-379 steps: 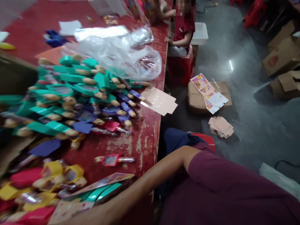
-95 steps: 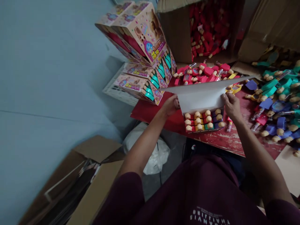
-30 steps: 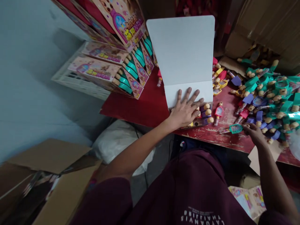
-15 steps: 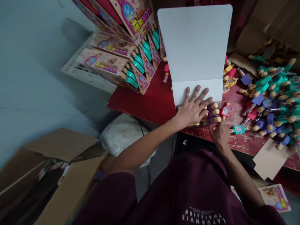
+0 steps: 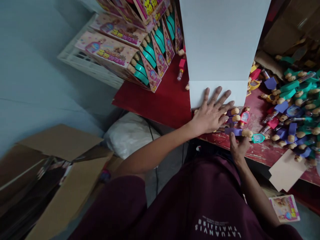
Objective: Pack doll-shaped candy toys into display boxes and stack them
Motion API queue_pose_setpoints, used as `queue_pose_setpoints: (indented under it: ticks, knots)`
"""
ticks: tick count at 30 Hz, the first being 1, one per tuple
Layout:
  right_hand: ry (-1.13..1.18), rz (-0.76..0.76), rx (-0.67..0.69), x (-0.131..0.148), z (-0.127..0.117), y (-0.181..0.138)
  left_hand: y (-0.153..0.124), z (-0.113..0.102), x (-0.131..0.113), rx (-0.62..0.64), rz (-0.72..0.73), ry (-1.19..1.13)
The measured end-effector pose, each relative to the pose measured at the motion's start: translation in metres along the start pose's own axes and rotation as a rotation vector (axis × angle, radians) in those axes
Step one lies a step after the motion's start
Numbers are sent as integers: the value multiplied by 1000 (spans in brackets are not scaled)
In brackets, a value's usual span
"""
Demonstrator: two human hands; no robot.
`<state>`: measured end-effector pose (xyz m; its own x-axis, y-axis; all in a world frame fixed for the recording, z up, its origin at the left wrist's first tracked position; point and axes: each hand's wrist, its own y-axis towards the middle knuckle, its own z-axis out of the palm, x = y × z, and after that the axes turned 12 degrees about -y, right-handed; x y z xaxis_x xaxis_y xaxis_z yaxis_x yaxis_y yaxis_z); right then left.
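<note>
A display box with a raised white back panel (image 5: 222, 40) stands on the red table. My left hand (image 5: 210, 115) lies on its folded white lower part with fingers spread, its thumb beside the toys in the box's front. In my right hand (image 5: 239, 148), between thumb and fingers, is a purple toy (image 5: 233, 131) with a beige animal-like head, lying sideways at the front edge. Two more purple toys (image 5: 232, 119) sit just behind it, partly covered by my left hand. A pink toy (image 5: 245, 116) and a green toy (image 5: 258, 138) lie right of them.
Filled printed display boxes (image 5: 107, 50) are stacked at the left on a white crate (image 5: 72, 56). A heap of coloured toys (image 5: 297, 110) covers the table's right side. A cardboard piece (image 5: 287, 170) overhangs the front edge; an open carton (image 5: 60, 143) stands lower left.
The purple toy in my right hand has come toward me, apart from the other purple ones, and now lies sideways. My left hand stays spread on the box. The view has shifted slightly.
</note>
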<state>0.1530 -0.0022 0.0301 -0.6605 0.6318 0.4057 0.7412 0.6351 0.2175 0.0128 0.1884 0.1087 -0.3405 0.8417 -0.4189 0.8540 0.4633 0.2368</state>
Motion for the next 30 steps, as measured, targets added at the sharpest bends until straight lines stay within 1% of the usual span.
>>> queue_pose_setpoints:
  ticks: [3,6,10,12,14,17,19,22,24,26,28,29,30]
  knots:
    - [-98,-110,-52,1,16,-6,0,-1,0,14,-9,17]
    - [-185,-251,-68,10,17,-9,0,-1,-1,20,-16,23]
    - [-222,-448,36,24,15,-6,0,-1,-1,9,-20,15]
    - [-244,-510,99,28,17,-1,0,0,-1,6,-16,8]
    - [-263,-534,160,32,17,4,0,0,1,5,-12,5]
    - [-276,-530,235,36,14,8,-1,0,4,12,6,1]
    - [-265,-533,291,36,6,10,-2,-1,3,23,27,1]
    - [-164,-583,352,31,-15,15,-5,-5,-7,44,24,22]
    - [-59,-568,305,28,-32,24,-8,-7,-17,59,-16,48]
    - [-1,-503,181,31,-45,37,-9,-7,-26,76,-52,67]
    - [-29,-468,89,42,-51,54,-10,-5,-29,95,-66,72]
    - [-71,-479,82,50,-51,62,-10,-4,-29,101,-69,70]
    - [-124,-501,105,58,-49,70,-10,-3,-28,103,-71,66]
